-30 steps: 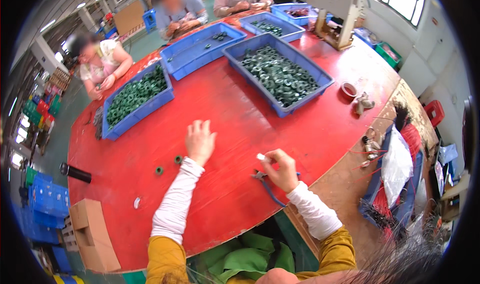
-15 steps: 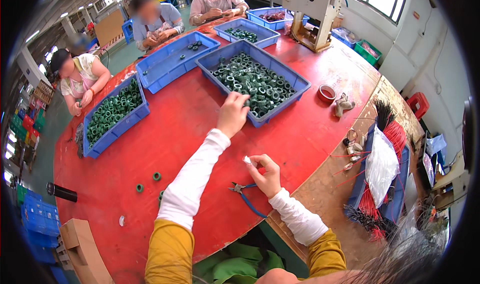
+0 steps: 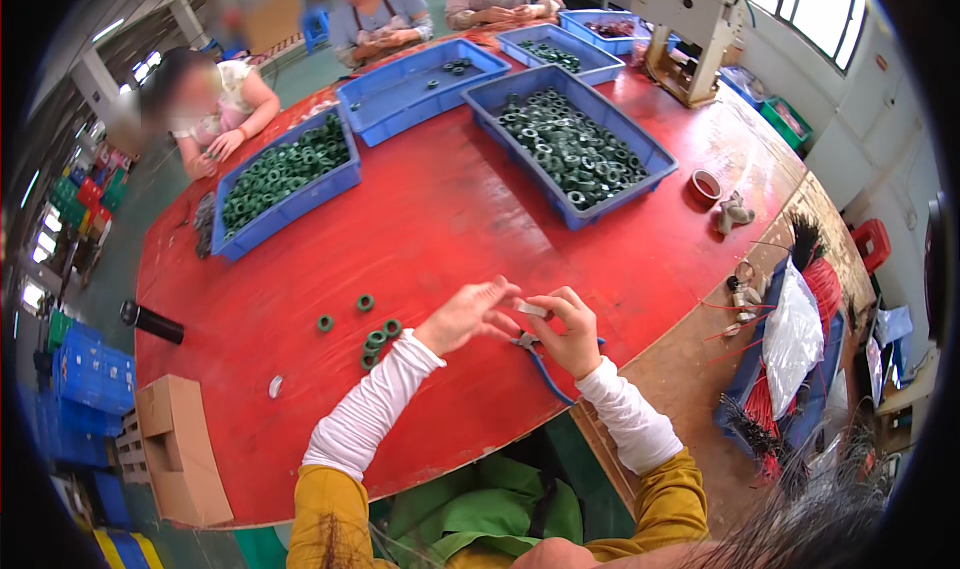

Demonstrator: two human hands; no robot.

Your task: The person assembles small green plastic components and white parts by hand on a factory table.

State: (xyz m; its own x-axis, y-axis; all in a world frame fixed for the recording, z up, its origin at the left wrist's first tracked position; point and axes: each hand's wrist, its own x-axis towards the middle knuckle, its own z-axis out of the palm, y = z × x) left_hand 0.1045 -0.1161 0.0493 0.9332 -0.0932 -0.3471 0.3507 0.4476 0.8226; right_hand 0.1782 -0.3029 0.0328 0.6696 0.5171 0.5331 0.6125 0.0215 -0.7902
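In front of me, above the red table, my left hand [image 3: 466, 316] reaches its fingers toward my right hand, fingers apart, with nothing seen in them. My right hand [image 3: 569, 334] pinches a small white strip-like piece [image 3: 531, 309] between thumb and fingers, close by the left fingertips. Whether the left fingers touch it, I cannot tell. Blue-handled pliers [image 3: 548, 371] lie just under the right hand, partly hidden by it. Left of my left wrist, several green rings [image 3: 374, 340] rest on the table. A blue tray [image 3: 625, 203] heaped with green rings stands beyond my hands.
More blue trays stand further off, one [image 3: 290, 233] full of green rings at left. Pieces of tape roll [image 3: 704, 188] and red wire bundles [image 3: 768, 424] are at right. A black cylinder [image 3: 152, 322] and cardboard box [image 3: 188, 454] sit at left. Three people work across the table.
My left hand has come back from the tray of rings to beside my right hand. The right hand still pinches the white piece. The view has shifted, showing the scene further right.
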